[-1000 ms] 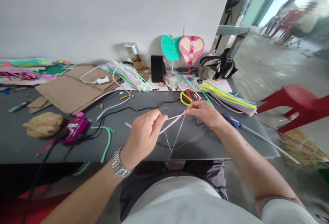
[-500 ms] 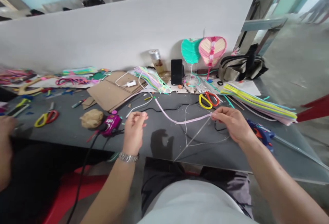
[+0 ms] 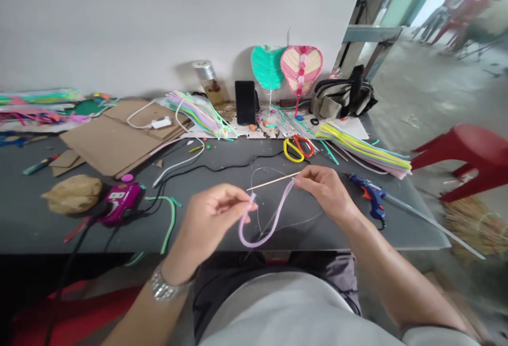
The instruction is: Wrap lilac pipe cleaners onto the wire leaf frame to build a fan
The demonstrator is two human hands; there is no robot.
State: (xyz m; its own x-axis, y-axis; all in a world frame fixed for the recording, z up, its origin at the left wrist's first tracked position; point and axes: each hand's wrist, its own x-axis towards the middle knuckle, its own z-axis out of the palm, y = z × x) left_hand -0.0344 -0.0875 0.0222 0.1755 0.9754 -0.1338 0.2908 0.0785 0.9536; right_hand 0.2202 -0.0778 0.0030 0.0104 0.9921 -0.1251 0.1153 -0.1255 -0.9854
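And now the left hand (image 3: 204, 229), spread and bare half a second ago, has the free end of the lilac strip (image 3: 256, 244) in a pinch! The right hand (image 3: 327, 187) still nips the other end, and the strip, stretched out leftward before, now sags in a U above the tabletop (image 3: 337, 236). The pale stick's (image 3: 272, 182) right tip disappears by the right fingers; gripped or not, can't tell. The thin wire (image 3: 296, 225) is barely visible.
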